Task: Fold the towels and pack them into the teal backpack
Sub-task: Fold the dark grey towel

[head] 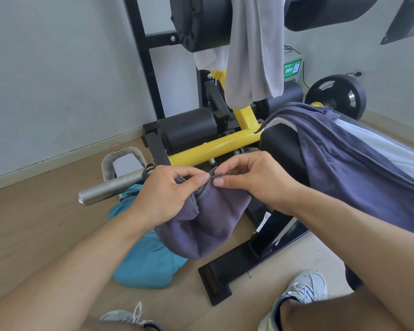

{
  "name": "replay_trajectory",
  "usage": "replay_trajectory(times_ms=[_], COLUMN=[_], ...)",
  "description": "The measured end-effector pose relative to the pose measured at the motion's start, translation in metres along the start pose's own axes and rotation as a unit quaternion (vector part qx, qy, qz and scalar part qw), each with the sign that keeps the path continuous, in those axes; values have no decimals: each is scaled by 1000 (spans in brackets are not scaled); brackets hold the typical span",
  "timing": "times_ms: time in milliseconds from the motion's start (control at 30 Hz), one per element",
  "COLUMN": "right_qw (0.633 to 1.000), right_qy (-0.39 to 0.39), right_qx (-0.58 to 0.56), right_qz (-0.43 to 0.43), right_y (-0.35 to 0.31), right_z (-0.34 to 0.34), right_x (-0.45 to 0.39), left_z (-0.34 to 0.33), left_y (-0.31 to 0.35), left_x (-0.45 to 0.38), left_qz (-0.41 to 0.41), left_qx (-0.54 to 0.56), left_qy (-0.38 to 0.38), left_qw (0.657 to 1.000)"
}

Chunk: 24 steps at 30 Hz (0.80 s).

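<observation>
1. The left hand [164,195] and the right hand [253,179] both pinched the stitched edge of the purple towel [201,225], thumbs close together.
2. The towel hung above the teal backpack [146,261] on the wooden floor [38,225].
3. The black bench base [237,266] stood just beside it, leaving little room.

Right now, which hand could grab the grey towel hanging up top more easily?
Probably the right hand. It sits more directly beneath the grey towel. Both it and the left hand are pinching the purple towel, so one must let go first.
</observation>
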State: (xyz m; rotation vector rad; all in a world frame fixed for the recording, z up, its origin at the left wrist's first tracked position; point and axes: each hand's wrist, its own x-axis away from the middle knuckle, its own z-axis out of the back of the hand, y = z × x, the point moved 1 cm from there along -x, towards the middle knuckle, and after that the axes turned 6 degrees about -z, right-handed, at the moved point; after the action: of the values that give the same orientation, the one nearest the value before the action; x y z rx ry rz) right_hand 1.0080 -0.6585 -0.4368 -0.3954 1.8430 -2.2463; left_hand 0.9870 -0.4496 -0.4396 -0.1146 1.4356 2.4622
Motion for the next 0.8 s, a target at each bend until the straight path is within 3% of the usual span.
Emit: replay_trajectory(times_ms=[167, 333, 433, 567, 800], right_qw=[1000, 996, 990, 980, 981], right_qy=[-6, 63, 114, 156, 132], right_qx=[-13, -26, 26, 44, 2], right_qz=[-18, -55, -75, -116, -140], right_y=[4, 14, 17, 22, 25], right_z=[6, 27, 37, 45, 52], right_x=[-7, -11, -8, -9, -9], left_z=[9, 44, 56, 58, 68], left_y=[-10, -44, -61, -70, -92], left_x=[-7, -16, -14, -8, 0], left_qz=[39, 166, 212, 240, 216], left_qx=[8, -15, -6, 7, 66], left_qy=[57, 203, 238, 226, 97], left_qw=[998, 965, 948, 944, 969])
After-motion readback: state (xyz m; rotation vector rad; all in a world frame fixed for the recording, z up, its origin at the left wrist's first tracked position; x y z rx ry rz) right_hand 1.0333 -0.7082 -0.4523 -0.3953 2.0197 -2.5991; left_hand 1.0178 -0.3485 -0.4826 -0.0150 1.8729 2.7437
